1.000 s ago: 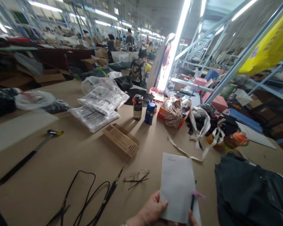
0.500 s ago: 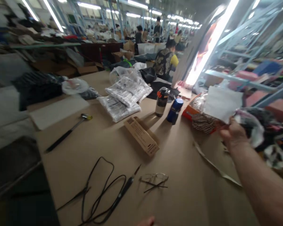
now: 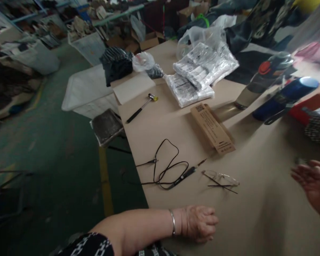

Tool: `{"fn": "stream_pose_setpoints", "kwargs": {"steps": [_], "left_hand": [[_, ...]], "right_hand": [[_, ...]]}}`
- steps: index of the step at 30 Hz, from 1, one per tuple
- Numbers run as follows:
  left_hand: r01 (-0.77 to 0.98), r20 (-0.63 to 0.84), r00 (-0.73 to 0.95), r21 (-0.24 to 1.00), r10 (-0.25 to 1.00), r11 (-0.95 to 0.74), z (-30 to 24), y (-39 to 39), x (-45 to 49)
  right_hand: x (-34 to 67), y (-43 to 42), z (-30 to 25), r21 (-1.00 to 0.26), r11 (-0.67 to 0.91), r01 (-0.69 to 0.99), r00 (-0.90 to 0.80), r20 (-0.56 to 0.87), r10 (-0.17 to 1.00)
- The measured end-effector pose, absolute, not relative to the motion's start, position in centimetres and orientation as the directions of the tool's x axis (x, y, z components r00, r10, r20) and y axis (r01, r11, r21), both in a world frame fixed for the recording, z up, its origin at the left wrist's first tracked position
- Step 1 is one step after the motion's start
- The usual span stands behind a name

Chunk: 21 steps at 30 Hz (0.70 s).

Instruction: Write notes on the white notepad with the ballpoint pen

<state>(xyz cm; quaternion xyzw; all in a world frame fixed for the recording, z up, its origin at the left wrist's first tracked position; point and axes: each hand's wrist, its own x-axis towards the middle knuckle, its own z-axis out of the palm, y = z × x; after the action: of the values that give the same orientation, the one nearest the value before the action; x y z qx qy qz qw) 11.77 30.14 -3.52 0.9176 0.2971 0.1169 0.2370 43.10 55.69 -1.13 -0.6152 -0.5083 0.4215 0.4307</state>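
Note:
My left hand point(image 3: 201, 223), with a bangle point(image 3: 172, 222) at the wrist, rests on the table near its front edge. Its fingers are curled closed, and nothing shows in them. At the right, my right hand point(image 3: 313, 181) is turned partly palm up above the table, fingers apart and slightly bent. A small blurred greyish thing point(image 3: 300, 161) shows by its fingertips; I cannot tell what it is. Folded eyeglasses point(image 3: 222, 180) lie beyond my left hand, beside a soldering iron point(image 3: 185, 176) with its looped black cord point(image 3: 160, 170).
A cardboard box point(image 3: 212, 129) lies mid-table, with a hammer point(image 3: 142, 108) to its left. Plastic-wrapped packs point(image 3: 200, 71) lie behind it. A clear bottle point(image 3: 256, 85) and a blue flask point(image 3: 282, 99) stand right of it, near an orange box point(image 3: 306, 106). A stool point(image 3: 106, 126) stands left.
The view has swung left and down. My right hand has come away from the white sheet and striped bundle at the orange box. My left hand and forearm are now in full view.

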Motion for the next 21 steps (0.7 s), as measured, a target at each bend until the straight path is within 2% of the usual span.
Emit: {"fn": "stream_pose_setpoints", "kwargs": {"steps": [1,2,3,4,6,8,10,12,16,21], "left_hand": [[0.489,0.074,0.801,0.49,0.593,-0.722,-3.6,30.1,11.8],[0.488,0.075,0.804,0.481,0.589,-0.728,-3.6,29.9,11.7],[0.492,0.077,0.802,0.476,0.592,-0.729,-3.4,29.6,11.5],[0.501,0.079,0.794,0.475,0.603,-0.723,-3.1,29.2,11.2],[0.53,0.08,0.764,0.487,0.64,-0.694,-2.0,28.0,10.0],[0.561,0.088,0.715,0.519,0.693,-0.645,-0.6,26.5,8.1],[0.6,0.108,0.635,0.555,0.765,-0.576,0.9,25.0,5.4],[0.645,0.141,0.512,0.587,0.847,-0.488,2.1,23.6,2.6],[0.738,0.216,0.197,0.61,0.956,-0.29,3.5,21.8,-2.8],[0.797,0.279,-0.046,0.589,0.959,-0.133,3.1,21.6,-7.2]], "right_hand": [[41.1,52.8,-1.2,-0.932,-0.182,0.313,0.125,-0.149,0.981],[39.0,50.0,-1.4,-0.878,-0.18,0.444,0.021,-0.19,0.981],[37.0,47.6,-1.6,-0.812,-0.06,0.58,-0.13,-0.165,0.978],[35.2,45.5,-1.8,-0.744,0.147,0.652,-0.31,-0.085,0.947],[32.1,42.7,-2.3,-0.536,0.54,0.649,-0.623,0.033,0.782],[30.2,41.5,-2.7,-0.316,0.715,0.624,-0.743,0.045,0.668],[29.5,41.4,-3.0,-0.16,0.741,0.653,-0.748,0.02,0.663],[29.7,41.8,-3.2,-0.083,0.718,0.691,-0.72,-0.002,0.694],[32.2,42.3,-3.7,-0.066,0.642,0.764,-0.645,-0.076,0.76],[36.2,41.3,-4.5,-0.047,0.525,0.85,-0.526,-0.131,0.84]]}}
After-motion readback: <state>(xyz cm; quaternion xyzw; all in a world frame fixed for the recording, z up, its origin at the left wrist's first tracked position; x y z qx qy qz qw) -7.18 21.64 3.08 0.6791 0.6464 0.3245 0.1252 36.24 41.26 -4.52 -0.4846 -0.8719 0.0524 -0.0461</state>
